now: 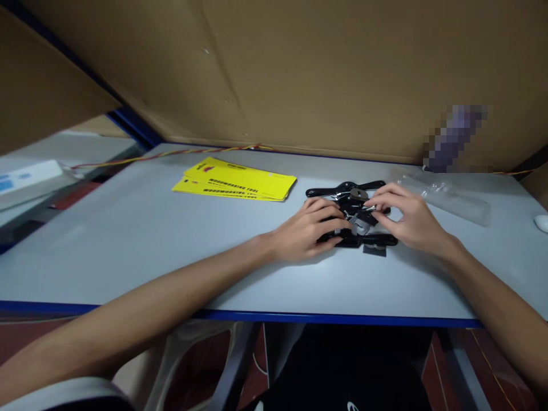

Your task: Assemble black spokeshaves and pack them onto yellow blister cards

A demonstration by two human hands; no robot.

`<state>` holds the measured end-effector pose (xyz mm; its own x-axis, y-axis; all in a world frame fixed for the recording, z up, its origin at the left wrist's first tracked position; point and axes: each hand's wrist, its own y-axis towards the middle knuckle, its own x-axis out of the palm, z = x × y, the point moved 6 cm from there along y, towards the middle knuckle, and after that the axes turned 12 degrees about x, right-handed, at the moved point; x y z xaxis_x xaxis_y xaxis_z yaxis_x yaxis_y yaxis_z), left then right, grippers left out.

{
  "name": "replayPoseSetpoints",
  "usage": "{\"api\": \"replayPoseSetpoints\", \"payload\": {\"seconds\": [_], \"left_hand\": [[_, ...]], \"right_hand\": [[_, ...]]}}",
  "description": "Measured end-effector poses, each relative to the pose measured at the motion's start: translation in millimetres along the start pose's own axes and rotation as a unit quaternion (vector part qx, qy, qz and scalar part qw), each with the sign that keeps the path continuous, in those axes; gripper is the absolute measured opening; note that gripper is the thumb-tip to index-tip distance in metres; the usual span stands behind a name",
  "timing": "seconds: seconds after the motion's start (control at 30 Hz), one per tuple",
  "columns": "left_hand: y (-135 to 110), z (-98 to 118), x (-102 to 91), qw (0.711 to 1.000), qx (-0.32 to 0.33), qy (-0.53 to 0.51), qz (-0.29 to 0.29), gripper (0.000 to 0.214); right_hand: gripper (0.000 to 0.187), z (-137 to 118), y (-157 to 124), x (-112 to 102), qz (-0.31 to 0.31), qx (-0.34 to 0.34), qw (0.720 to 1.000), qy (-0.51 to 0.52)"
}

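Several black spokeshaves lie in a tight group on the table, with loose metal parts among them. My left hand reaches over the group from the left, its fingers and thumb closed around the handle end of the nearest spokeshave. On the right, my right hand pinches a small shiny metal part between thumb and fingertips, just above the pile. Its exact kind is too small to make out. A dark flat plate lies at the near edge of the group. My fingers hide some of the parts.
Yellow printed cards lie fanned to the left. Clear plastic bags are at the right, near a blurred purple object. A cardboard wall closes off the back. A white box rests on a neighbouring surface.
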<state>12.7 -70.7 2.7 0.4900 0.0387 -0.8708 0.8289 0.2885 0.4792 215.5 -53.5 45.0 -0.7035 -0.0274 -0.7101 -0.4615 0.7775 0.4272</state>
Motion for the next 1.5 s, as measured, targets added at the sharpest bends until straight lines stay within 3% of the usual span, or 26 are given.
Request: {"api": "replayPoseSetpoints", "payload": {"seconds": [0.1,0.23,0.37,0.53,0.83,0.97,1.17,1.5], "left_hand": [[-2,-2,0.0,1.0,-0.008,0.016,0.004,0.04],[-2,-4,0.7,1.0,-0.022,0.014,0.002,0.046],[-2,-6,3.1,0.999,-0.035,0.001,-0.003,0.039],[-2,-7,4.8,0.999,-0.039,-0.019,0.005,0.036],[-1,-5,3.5,0.999,-0.029,-0.028,-0.001,0.032],[-1,-5,3.7,1.0,-0.026,-0.017,0.0,0.034],[-2,-8,4.8,0.999,-0.031,-0.009,0.004,0.035],[-2,-6,3.6,0.999,-0.036,-0.013,-0.005,0.044]], "right_hand": [[0.024,-24,-8,9,0.027,-0.079,0.996,0.003],[0.026,-41,-19,31,-0.026,-0.133,0.991,-0.003],[0.027,-38,-21,41,-0.077,-0.111,0.991,-0.015],[0.028,-36,-20,39,-0.083,-0.08,0.992,-0.05],[0.028,-45,-22,56,-0.082,-0.1,0.981,-0.145],[0.027,-43,-20,54,-0.064,-0.095,0.983,-0.141],[0.029,-37,-20,47,-0.115,-0.075,0.983,-0.118],[0.03,-42,-17,55,-0.127,-0.045,0.982,-0.13]]}}
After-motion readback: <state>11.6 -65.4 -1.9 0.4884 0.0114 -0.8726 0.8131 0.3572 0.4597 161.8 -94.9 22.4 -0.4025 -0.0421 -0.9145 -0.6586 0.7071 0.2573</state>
